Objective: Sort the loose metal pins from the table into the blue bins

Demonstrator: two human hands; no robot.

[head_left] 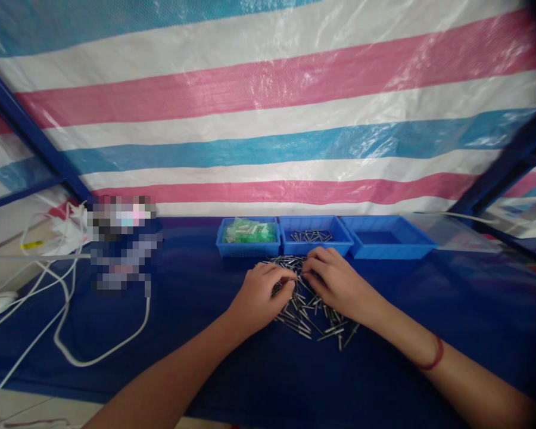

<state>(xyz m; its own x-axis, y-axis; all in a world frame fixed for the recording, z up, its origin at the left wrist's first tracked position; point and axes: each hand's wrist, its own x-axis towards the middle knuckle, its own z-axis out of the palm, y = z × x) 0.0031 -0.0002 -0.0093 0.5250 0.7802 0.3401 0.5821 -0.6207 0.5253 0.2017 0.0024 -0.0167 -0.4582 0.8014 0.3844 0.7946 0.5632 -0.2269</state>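
Note:
A loose pile of thin metal blind rivets [298,314] lies on the dark blue tabletop, with both hands over it. My left hand [264,293] is at the pile's left side, thumb and forefinger closed together around what looks like a rivet. From the right, my right hand [339,285] reaches in, its fingers curled down and the fingertips close to those of the left. Whatever the right fingertips hold is too small to make out. Behind the pile, the middle blue bin [317,246] contains several more rivets. Part of the pile is hidden under the hands.
To the left of the middle bin, another blue bin [249,249] contains green packets. A third blue bin [395,249] stands on the right, beside a clear plastic sheet [462,235]. White cables [67,339] cross the table's left side. Striped sheeting [268,143] hangs behind.

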